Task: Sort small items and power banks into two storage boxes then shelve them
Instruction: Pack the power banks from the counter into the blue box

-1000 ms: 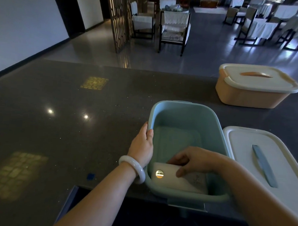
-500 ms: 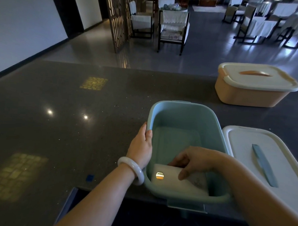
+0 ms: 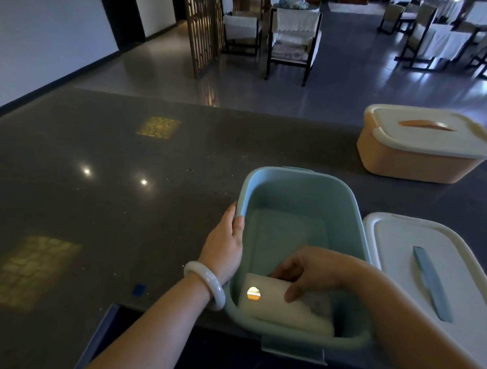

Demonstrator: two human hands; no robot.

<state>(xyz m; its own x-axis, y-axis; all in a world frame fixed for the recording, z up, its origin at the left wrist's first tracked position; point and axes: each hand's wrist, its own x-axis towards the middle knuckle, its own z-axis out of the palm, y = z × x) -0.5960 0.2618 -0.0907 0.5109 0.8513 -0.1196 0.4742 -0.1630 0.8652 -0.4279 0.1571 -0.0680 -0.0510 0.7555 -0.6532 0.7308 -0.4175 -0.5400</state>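
Note:
An open light-blue storage box (image 3: 344,205) stands at the near edge of the dark counter. Inside it, against the near wall, a white power bank (image 3: 268,302) with a round gold spot lies tilted. My right hand (image 3: 313,274) reaches into the box and holds the power bank's upper edge, thumb on its face. My left hand (image 3: 224,245) grips the box's left rim, a pale bangle on the wrist. The box's white lid (image 3: 396,246) with a blue handle lies to the right. An orange box (image 3: 413,161) with its white lid on stands at the far right.
The dark polished counter (image 3: 110,206) stretches left and far, with light reflections on it. A small blue mark (image 3: 139,289) sits near its front edge. Beyond the counter are a floor, a lattice screen (image 3: 204,29) and chairs with white covers (image 3: 295,33).
My right hand has sunk a little lower into the blue box with the power bank. My left hand stays on the rim.

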